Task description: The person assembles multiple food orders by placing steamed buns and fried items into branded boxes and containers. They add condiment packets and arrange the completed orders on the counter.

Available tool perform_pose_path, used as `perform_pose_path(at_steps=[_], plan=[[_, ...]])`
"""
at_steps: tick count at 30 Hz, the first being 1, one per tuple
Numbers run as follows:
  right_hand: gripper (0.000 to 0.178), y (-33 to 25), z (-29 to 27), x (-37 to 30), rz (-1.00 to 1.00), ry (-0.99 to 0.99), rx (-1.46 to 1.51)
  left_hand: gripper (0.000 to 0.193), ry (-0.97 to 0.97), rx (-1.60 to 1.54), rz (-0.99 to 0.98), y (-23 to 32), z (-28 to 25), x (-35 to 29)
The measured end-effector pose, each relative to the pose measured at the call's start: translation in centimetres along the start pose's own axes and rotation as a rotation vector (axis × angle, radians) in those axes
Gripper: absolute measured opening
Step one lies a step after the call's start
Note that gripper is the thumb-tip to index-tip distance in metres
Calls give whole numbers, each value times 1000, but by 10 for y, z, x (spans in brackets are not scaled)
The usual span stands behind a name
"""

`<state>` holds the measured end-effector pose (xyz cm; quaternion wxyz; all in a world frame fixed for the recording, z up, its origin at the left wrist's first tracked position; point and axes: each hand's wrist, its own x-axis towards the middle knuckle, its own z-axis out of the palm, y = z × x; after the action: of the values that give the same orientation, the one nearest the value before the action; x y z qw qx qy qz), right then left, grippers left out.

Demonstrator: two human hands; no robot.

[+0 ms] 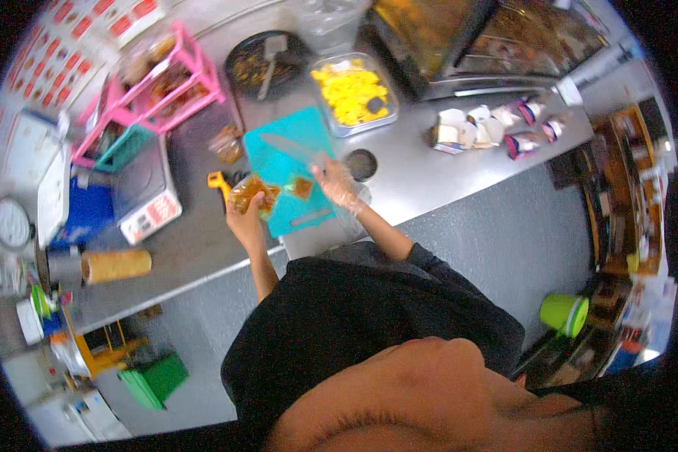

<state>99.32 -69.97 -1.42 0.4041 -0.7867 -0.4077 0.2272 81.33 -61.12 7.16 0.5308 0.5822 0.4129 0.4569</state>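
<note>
My left hand point(245, 218) is closed around a clear plastic-wrapped brown food item point(250, 194) at the left edge of a turquoise cutting board point(282, 218). In a loose clear plastic glove, my right hand point(337, 185) is over the board's right edge, its fingers closed at the near end of a knife point(286, 147). The blade points up and left across the board; the handle is mostly hidden. Between my hands lies a small brown piece of food point(300, 187), with something pale green beside it. A yellow-handled tool point(218, 181) rests just left of the wrapped food.
Behind the board stand a dark round pan point(241, 71) with a spatula and a clear tub of yellow food point(352, 94). A dark round bowl point(361, 164) sits right of the gloved hand. At left are a pink rack point(192, 64) and a scale point(151, 218); at right, several small packages point(467, 129).
</note>
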Motion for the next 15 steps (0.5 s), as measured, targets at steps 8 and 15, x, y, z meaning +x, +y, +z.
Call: perform_pose_path(at_steps=[8, 15], plan=[[49, 27, -143, -46, 107, 191, 787, 30, -579, -252, -169, 18, 197, -34], [42, 150, -311, -27, 62, 598, 68, 34, -614, -303, -32, 11, 343, -67]])
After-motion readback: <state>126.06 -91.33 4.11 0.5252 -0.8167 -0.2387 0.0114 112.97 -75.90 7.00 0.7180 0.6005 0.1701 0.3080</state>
